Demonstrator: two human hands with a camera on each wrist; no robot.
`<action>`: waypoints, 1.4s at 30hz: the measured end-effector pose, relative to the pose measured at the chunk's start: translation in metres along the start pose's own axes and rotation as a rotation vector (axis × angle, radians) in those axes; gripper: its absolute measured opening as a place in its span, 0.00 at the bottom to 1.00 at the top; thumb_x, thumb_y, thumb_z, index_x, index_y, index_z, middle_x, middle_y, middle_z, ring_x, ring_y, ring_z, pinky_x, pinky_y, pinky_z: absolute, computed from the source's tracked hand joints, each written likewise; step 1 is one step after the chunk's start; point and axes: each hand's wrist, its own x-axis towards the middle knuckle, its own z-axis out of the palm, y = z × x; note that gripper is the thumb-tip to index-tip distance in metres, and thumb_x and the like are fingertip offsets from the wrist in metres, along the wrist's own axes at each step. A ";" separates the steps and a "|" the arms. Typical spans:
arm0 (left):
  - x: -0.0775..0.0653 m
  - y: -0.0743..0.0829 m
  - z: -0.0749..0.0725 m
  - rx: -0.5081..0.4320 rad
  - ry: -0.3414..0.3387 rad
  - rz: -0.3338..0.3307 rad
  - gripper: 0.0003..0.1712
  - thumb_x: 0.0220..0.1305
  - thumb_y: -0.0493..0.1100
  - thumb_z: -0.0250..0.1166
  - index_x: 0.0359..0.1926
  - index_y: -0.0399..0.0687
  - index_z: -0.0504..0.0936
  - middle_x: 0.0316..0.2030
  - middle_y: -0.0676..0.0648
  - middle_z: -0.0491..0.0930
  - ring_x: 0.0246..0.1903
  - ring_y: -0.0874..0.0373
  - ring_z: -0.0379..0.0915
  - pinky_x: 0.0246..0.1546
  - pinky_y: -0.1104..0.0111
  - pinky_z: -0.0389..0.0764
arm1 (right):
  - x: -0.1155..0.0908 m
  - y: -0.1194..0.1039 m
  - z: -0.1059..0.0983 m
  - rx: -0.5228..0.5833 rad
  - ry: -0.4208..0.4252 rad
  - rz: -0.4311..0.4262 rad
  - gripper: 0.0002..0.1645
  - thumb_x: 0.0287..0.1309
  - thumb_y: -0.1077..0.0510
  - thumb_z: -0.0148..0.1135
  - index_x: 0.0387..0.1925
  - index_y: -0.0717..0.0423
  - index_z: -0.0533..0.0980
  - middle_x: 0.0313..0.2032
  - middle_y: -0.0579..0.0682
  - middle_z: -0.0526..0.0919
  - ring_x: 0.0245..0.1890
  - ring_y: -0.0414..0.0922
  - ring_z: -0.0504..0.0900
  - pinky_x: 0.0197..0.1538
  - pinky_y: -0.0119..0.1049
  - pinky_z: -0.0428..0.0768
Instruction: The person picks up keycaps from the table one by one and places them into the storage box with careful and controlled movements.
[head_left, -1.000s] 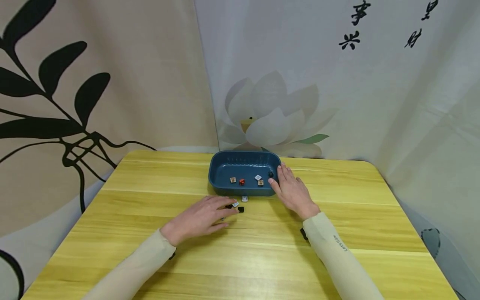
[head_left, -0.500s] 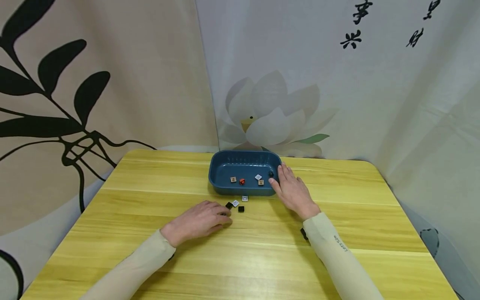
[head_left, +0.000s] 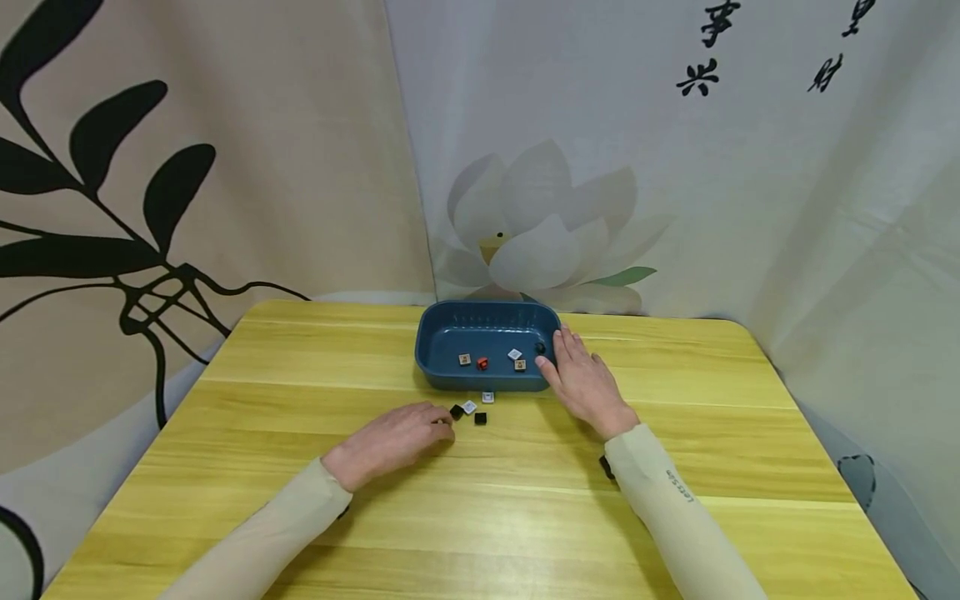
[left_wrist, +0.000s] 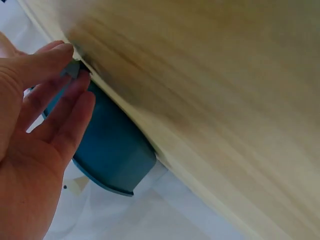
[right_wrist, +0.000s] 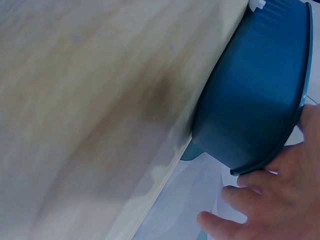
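Observation:
My left hand (head_left: 393,442) is low over the table at the front left of a dark blue tray (head_left: 431,371). In the left wrist view, its thumb and fingers pinch a small grey-green keycap (left_wrist: 73,69), mostly covered by the fingertips. Just beyond these fingertips lie a black keycap (head_left: 457,412) and a white keycap (head_left: 469,407). Another black keycap (head_left: 481,419) is to their right, and a second white one (head_left: 488,397) sits by the tray's front wall. My right hand (head_left: 588,387) rests against the tray's right end, fingers extended along the rim.
Inside the tray are several keycaps, among them a red one (head_left: 482,363), a white one (head_left: 514,354) and a tan one (head_left: 465,360). The tray stands near the back edge of the wooden table (head_left: 510,525). A printed curtain (head_left: 315,167) hangs behind.
My left hand has drawn back slightly from the loose keycaps, uncovering the black and white ones, and its fingers have closed together. The right hand stays at the tray.

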 end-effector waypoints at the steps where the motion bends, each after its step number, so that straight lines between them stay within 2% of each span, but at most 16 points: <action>1: 0.001 -0.001 0.000 0.002 0.015 0.001 0.17 0.62 0.27 0.71 0.48 0.51 0.90 0.50 0.49 0.85 0.50 0.57 0.81 0.55 0.65 0.82 | 0.000 0.000 0.000 0.001 -0.001 0.001 0.47 0.81 0.33 0.32 0.81 0.64 0.45 0.82 0.59 0.41 0.81 0.59 0.46 0.76 0.63 0.55; 4: 0.003 -0.002 -0.004 -0.025 0.054 -0.021 0.17 0.61 0.27 0.72 0.47 0.50 0.90 0.48 0.49 0.83 0.46 0.59 0.80 0.52 0.68 0.83 | 0.000 -0.001 0.000 -0.002 -0.003 0.002 0.47 0.81 0.33 0.32 0.81 0.64 0.45 0.82 0.59 0.41 0.81 0.59 0.46 0.76 0.63 0.54; 11: 0.011 -0.004 -0.012 -0.061 0.126 -0.065 0.10 0.68 0.34 0.70 0.48 0.48 0.90 0.48 0.50 0.82 0.45 0.60 0.79 0.49 0.70 0.83 | 0.000 -0.001 0.000 -0.004 -0.002 0.002 0.47 0.81 0.33 0.32 0.81 0.65 0.45 0.82 0.60 0.41 0.81 0.60 0.46 0.76 0.64 0.54; 20: 0.027 -0.008 -0.022 -0.109 0.237 -0.108 0.13 0.62 0.33 0.75 0.48 0.44 0.90 0.48 0.49 0.80 0.46 0.57 0.76 0.50 0.68 0.83 | 0.000 0.000 0.000 0.001 0.003 0.005 0.47 0.81 0.33 0.32 0.81 0.64 0.46 0.82 0.59 0.41 0.81 0.59 0.46 0.76 0.63 0.55; 26: 0.042 -0.013 -0.025 -0.126 0.311 -0.183 0.13 0.60 0.33 0.77 0.47 0.45 0.91 0.49 0.47 0.81 0.47 0.55 0.77 0.51 0.65 0.83 | 0.000 0.000 0.001 -0.001 0.003 0.001 0.47 0.81 0.33 0.31 0.81 0.65 0.46 0.82 0.60 0.41 0.81 0.59 0.46 0.76 0.64 0.54; 32: 0.055 -0.019 -0.025 -0.126 0.339 -0.261 0.14 0.61 0.34 0.76 0.49 0.45 0.91 0.48 0.47 0.80 0.45 0.54 0.78 0.50 0.65 0.83 | 0.000 0.001 0.002 -0.004 -0.004 0.002 0.48 0.80 0.32 0.29 0.81 0.65 0.45 0.82 0.59 0.40 0.81 0.59 0.45 0.76 0.63 0.54; 37: 0.066 -0.026 -0.024 -0.184 0.353 -0.370 0.13 0.64 0.35 0.74 0.50 0.44 0.90 0.45 0.47 0.80 0.43 0.54 0.78 0.46 0.65 0.84 | 0.000 0.003 0.003 -0.005 -0.001 0.000 0.49 0.80 0.31 0.28 0.81 0.65 0.45 0.82 0.60 0.40 0.81 0.59 0.45 0.76 0.63 0.54; 42: 0.072 -0.030 -0.022 -0.229 0.335 -0.453 0.12 0.65 0.35 0.73 0.49 0.44 0.91 0.44 0.46 0.80 0.42 0.54 0.79 0.45 0.64 0.84 | -0.001 0.003 0.002 -0.003 0.006 -0.005 0.48 0.81 0.33 0.30 0.81 0.65 0.46 0.82 0.59 0.41 0.81 0.59 0.46 0.76 0.63 0.55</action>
